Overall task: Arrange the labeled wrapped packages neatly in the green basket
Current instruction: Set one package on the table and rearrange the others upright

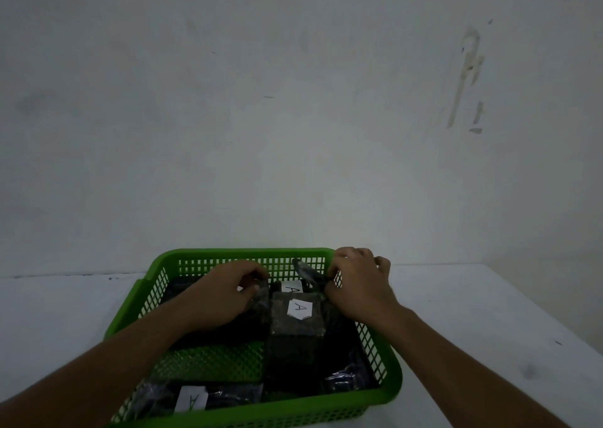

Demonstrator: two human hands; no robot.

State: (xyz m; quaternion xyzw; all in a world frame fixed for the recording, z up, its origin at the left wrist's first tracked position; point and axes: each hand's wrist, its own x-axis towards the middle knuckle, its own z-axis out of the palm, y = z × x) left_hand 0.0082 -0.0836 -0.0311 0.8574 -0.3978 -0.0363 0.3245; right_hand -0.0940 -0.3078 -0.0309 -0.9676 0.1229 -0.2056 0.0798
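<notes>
A green lattice basket [248,253] stands on the white table. Inside it lies a dark wrapped package [295,333] with a white "A" label on top. Behind it a second labeled package [291,286] shows only its label. A third labeled package [195,396] rests at the near left. My left hand [225,292] pinches the black wrap on the middle package's left side. My right hand [357,284] grips a twisted end of black wrap at the basket's far right corner.
A white wall rises right behind the basket. White tabletop [483,323] extends to the right and left [58,310] of the basket. Bare green basket floor [212,360] shows at the left middle.
</notes>
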